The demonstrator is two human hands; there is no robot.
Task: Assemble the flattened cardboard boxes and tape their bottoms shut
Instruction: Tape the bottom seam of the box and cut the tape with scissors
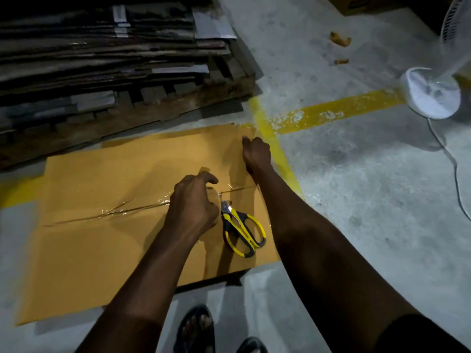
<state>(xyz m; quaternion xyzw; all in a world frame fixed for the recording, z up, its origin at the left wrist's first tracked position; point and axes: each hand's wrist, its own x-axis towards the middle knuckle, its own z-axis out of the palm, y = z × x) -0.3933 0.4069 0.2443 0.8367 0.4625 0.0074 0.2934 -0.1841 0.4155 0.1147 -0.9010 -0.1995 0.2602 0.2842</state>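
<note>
Assembled cardboard box (102,245), bottom side up on the concrete floor (356,187), just in front of a wooden pallet (178,105) stacked with flattened cardboard boxes (102,47). No printing or label can be read on the box; pale labels on the stacked sheets are too dark and blurred to read. A strip of clear tape (122,211) runs along the seam between the closed bottom flaps. The left hand (195,205) rests on this seam, fingers curled and thumb bent forward, pressing down on the tape near its right part. The right hand (256,154) reaches to the box's far right edge, fingers closed loosely toward the cardboard; whether it pinches tape there cannot be told. Yellow-and-black scissors (242,230) lie on the box, just right of the left hand, blades partly hidden by it. Yellow floor lines (339,113) meet beside the box; a white pedestal fan (433,93) stands well apart at right. Sandalled feet (196,329) show at the lower edge.
</note>
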